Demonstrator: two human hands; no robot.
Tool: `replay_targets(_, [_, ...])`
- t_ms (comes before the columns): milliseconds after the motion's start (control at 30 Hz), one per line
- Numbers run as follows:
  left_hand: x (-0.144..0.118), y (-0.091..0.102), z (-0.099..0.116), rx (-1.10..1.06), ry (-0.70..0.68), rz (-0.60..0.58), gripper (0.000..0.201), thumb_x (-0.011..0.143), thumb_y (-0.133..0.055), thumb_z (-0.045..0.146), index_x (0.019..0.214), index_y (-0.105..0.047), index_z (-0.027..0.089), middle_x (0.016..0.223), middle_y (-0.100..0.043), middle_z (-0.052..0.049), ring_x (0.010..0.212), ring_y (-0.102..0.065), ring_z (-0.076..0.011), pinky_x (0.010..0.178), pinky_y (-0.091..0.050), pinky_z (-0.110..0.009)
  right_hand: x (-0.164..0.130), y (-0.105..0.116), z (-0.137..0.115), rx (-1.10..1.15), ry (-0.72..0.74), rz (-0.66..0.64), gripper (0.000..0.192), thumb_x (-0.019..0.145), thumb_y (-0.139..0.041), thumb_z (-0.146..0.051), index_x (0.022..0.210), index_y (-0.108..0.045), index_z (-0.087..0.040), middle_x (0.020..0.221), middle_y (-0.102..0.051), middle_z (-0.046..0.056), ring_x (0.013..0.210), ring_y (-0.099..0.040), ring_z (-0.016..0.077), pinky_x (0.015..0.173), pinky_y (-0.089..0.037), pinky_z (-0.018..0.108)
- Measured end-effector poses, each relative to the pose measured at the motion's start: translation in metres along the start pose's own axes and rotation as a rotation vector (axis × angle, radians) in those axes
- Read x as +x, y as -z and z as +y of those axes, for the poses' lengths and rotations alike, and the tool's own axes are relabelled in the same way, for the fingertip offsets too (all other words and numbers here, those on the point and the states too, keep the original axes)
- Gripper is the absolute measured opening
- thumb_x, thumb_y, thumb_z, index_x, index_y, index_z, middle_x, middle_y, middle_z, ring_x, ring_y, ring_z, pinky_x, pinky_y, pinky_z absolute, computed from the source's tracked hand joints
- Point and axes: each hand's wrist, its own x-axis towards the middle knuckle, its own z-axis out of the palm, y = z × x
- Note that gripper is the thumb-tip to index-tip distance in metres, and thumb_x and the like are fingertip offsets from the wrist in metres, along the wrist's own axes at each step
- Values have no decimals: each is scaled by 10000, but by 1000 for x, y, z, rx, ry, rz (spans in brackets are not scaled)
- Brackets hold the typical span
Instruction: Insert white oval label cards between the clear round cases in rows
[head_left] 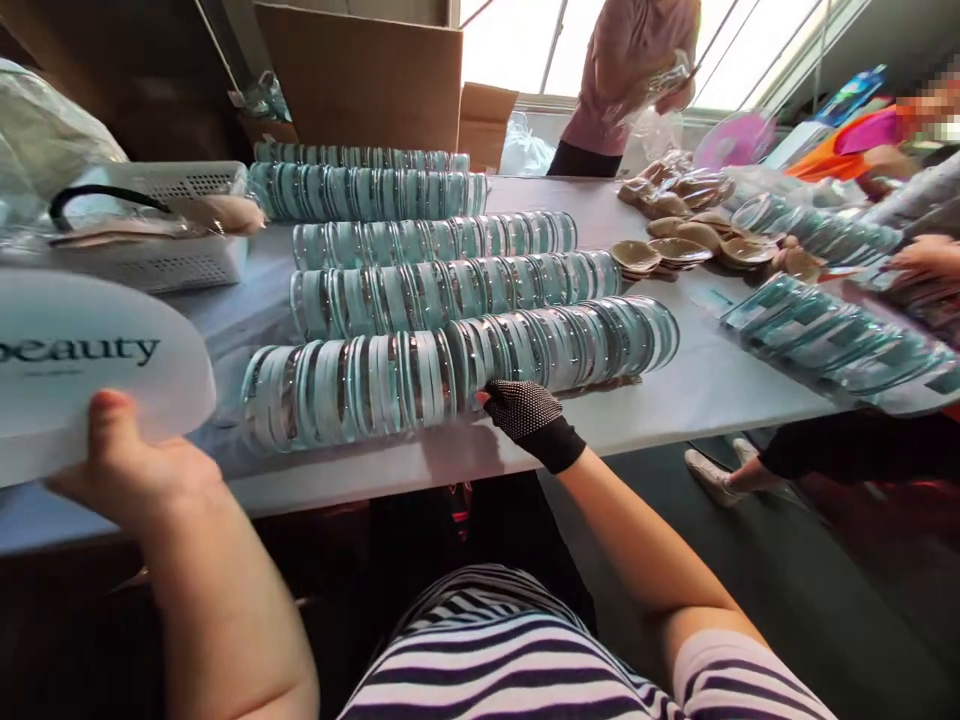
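Five long rows of clear round compact cases with teal bands lie edge to edge on the white table. Your right hand, in a black dotted glove, sits at the front edge of the nearest row of teal-banded cases, fingers curled up against the cases near the row's middle; whether it pinches one or just presses the row, can't tell. Your left hand is bare and grips a white oval card printed "beauty" by its lower edge, thumb on top, held just over the table's left end.

Risk-wise, as I judge it: the cases stand on their edges, each leaning on the next, so a nudge from that glove could slump the row or roll cases off the front edge (it's close). The dotted glove helps w/ grip, but smooth plastic can still slip. The card hangs near the row's left end and could clip it.

Also about: a white perforated basket at left, tan shell-shaped cups farther back, and a co-worker's hand at right over bagged teal packs.
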Motion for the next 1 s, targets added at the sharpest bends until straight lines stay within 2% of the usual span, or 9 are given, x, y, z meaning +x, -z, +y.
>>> replay_targets(100, [-2,-6,-22,-455,-82,218,492,561,-733,265,1040,-657,347,1136,-722,187,1271,-574,-238,1080,-484,-488,2,1,1,6,-24,-30,373,988,-412,-408,884,-704,-201,830,-726,45,715,-631,152,588,-263,266])
replay_targets(300, [-32,-65,-28,-623,-4,82,539,597,-804,180,1115,-652,176,1177,-718,-38,1162,-645,-250,1011,-542,-452,3,5,27,-94,-78,30,378,986,-410,-408,854,-688,-187,872,-736,75,730,-644,171,578,-263,270])
replay_targets(467, [-48,-63,-20,-511,-156,67,577,631,-852,291,1162,-662,164,1210,-701,-88,1187,-634,-246,1085,-478,-388,0,11,47,-86,-44,266,438,955,-439,-495,783,-679,-171,778,-718,102,703,-667,223,577,-364,286])
replay_targets(533, [-63,-63,-13,-482,-204,10,602,616,-880,319,1164,-673,184,1194,-710,-74,1188,-634,-236,1104,-459,-366,5,17,37,148,72,424,428,956,-447,-504,1010,-700,-164,933,-741,111,821,-698,226,687,-483,310])
replay_targets(600, [-82,-71,-5,-516,-182,-149,626,596,-897,349,1167,-679,213,1168,-722,-58,1171,-645,-235,1092,-471,-367,12,24,16,364,205,522,529,951,-470,-506,1350,-555,-170,1208,-687,132,996,-691,223,844,-535,355])
replay_targets(700, [-105,-88,3,-586,-82,-358,610,586,-905,360,1142,-695,224,1108,-742,-52,1137,-664,-238,1049,-509,-373,17,29,-24,378,371,573,682,941,-486,-486,1525,-335,-168,1448,-514,170,1251,-576,261,1006,-505,443])
replay_targets(833, [-116,-104,-2,-648,66,-366,532,570,-911,330,1051,-725,199,999,-761,-55,1041,-701,-238,977,-551,-371,6,14,-60,248,481,690,587,924,-495,-362,1472,-422,-167,1507,-439,172,1433,-371,293,1120,-404,522])
replay_targets(933, [-120,-111,-12,-640,153,-392,483,538,-921,350,950,-742,172,931,-763,-65,994,-713,-261,944,-568,-392,4,-1,-62,282,471,608,418,924,-467,-341,1288,-603,-187,1276,-643,148,1215,-596,268,992,-520,436])
replay_targets(1000, [-121,-116,-13,-626,163,-453,459,541,-919,368,915,-745,169,922,-762,-74,1023,-705,-267,960,-562,-390,7,1,-51,338,287,587,381,921,-454,-383,1148,-671,-166,1041,-719,144,968,-691,258,847,-569,391])
